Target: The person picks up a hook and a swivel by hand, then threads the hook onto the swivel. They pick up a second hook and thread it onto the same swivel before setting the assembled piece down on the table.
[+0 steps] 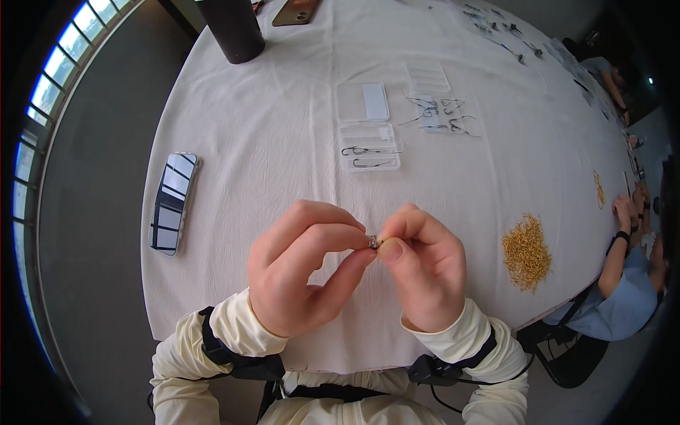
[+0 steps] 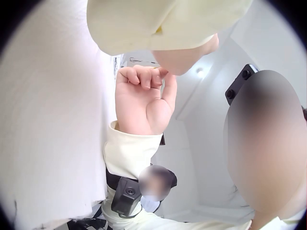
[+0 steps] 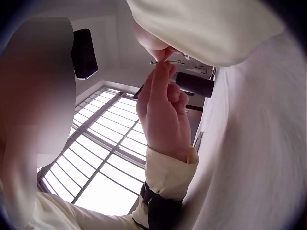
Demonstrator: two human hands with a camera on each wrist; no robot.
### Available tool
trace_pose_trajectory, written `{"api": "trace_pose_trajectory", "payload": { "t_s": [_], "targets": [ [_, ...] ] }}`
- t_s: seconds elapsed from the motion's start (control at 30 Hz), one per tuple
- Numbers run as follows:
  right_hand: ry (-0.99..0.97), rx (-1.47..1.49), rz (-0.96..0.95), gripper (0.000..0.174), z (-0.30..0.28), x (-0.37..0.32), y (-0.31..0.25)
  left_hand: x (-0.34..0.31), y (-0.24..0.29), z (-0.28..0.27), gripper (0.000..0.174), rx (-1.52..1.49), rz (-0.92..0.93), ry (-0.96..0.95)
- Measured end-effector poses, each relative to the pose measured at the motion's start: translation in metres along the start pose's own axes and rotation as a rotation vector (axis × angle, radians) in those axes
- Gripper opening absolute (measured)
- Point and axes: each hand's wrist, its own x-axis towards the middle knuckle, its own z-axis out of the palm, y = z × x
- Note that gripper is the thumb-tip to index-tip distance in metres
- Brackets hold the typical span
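Note:
Over the near part of the table, my two hands meet at the fingertips. The left hand pinches a small dark metal fish hook between thumb and fingers. In the left wrist view the hook's thin wire points down toward the table. Thumb and index finger of the right hand come together right against it, with a small gold-coloured piece at their tips. Fingers hide most of the gold piece. Beyond the hands lies an open clear plastic box with larger hooks in it.
Several hooks lie around a second clear box. To the right is a heap of gold-coloured pieces. A phone lies at the left; a dark tumbler stands at the back. Another person sits at the right edge.

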Motion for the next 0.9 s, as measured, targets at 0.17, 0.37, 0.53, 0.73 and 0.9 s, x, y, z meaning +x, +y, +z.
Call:
{"api": "trace_pose_trajectory", "payload": {
  "t_s": [0.17, 0.37, 0.53, 0.73, 0.9],
  "targets": [
    [0.013, -0.024, 0.021, 0.009, 0.001, 0.001, -0.001, 0.000, -0.002, -0.002, 0.022, -0.025, -0.027, 0.005],
    [0.044, -0.308, -0.071, 0.005, 0.000, 0.003, 0.000, 0.000, -0.002, -0.002, 0.020, -0.055, -0.048, 0.017],
    [0.038, -0.476, -0.143, 0.008, -0.003, 0.006, -0.001, 0.001, -0.004, -0.006, 0.018, -0.154, -0.169, -0.040],
    [-0.088, -0.961, -0.533, 0.034, -0.014, 0.017, -0.022, 0.007, -0.006, -0.015, 0.014, -0.171, -0.195, -0.260],
    [-0.259, -1.193, -0.618, 0.032, -0.024, 0.019, -0.028, 0.006, -0.009, -0.015, 0.013, -0.215, -0.162, -0.331]
  ]
}}
